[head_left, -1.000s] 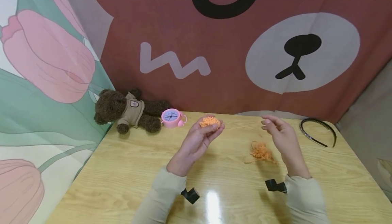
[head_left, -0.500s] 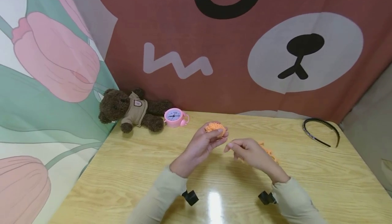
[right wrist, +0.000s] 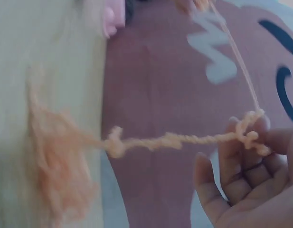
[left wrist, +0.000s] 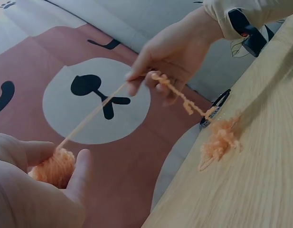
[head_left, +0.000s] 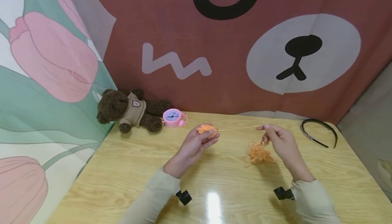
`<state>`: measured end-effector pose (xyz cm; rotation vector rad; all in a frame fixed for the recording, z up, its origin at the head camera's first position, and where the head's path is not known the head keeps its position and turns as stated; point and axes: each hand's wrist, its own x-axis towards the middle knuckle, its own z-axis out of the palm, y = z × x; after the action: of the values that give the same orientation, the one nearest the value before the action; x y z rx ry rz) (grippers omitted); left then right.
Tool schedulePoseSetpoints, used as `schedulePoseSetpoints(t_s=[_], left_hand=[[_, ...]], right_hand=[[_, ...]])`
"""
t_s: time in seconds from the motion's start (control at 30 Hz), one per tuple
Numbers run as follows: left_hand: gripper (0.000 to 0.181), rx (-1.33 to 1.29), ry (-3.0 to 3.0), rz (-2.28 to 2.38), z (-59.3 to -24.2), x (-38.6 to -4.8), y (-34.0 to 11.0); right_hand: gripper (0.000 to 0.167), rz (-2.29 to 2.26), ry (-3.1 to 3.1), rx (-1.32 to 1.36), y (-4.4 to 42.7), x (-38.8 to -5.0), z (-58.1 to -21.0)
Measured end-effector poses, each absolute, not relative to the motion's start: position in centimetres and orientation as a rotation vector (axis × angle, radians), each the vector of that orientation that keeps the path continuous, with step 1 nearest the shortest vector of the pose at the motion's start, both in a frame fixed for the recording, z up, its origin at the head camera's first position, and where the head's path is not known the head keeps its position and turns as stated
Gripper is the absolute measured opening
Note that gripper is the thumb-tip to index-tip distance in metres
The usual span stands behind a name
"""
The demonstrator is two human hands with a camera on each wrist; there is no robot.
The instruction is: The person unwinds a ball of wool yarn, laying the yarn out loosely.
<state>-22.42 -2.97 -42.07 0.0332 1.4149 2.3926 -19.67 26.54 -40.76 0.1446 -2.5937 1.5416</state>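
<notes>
Tulip curtain: at your far left, a pale green and white cloth printed with pink tulips meets a reddish-brown cloth backdrop with a cartoon bear face.
Bear: a dark brown plush teddy bear in a tan shirt lies at the back left of your pale wood-grain table, head to the left.
Clock: a small pink round alarm clock with a pale dial stands just beside the bear's feet.
Left hand: your left hand is raised over the table, its thumb and fingers curled round a compact ball of fuzzy orange yarn.
Strand: a thin, straight orange yarn strand runs from the ball across to your right hand.
Tangle: a loose, frizzy heap of orange yarn lies on the table between your hands, nearer the right.
Right hand: your thumb and forefinger pinch the strand; the other fingers bend loosely, and a kinked, twisted length of orange yarn stretches from them to the heap.
Headband: a thin black curved headband with a toothed edge lies on the table, right of your right hand.
</notes>
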Motion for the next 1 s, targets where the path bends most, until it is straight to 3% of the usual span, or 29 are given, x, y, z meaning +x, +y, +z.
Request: schedulePoseSetpoints(t_s=[0.1, 0.5, 0.73, 1.0], left_hand=[[0.027, 0.016, 1.411, 2.432, -42.0, -22.5, -3.2], [0.038, 0.041, 1.433, 2.439, -41.7, -22.3, -4.6], [0.033, 0.133, 1.432, 2.366, -40.8, -21.6, -4.3], [0.037, 0.252, 1.413, 2.173, -39.9, -20.6, -1.9]], right_hand=[[0.048, 1.519, -2.572, 0.037, 28.5, -19.6, -40.6], [0.045, 1.521, -2.497, -0.260, 32.8, -19.5, -41.1], [0.059, 1.188, -2.965, 0.104, 31.2, -19.6, -41.5], [0.066, 1.339, -2.941, 0.651, 24.9, -18.7, -41.1]])
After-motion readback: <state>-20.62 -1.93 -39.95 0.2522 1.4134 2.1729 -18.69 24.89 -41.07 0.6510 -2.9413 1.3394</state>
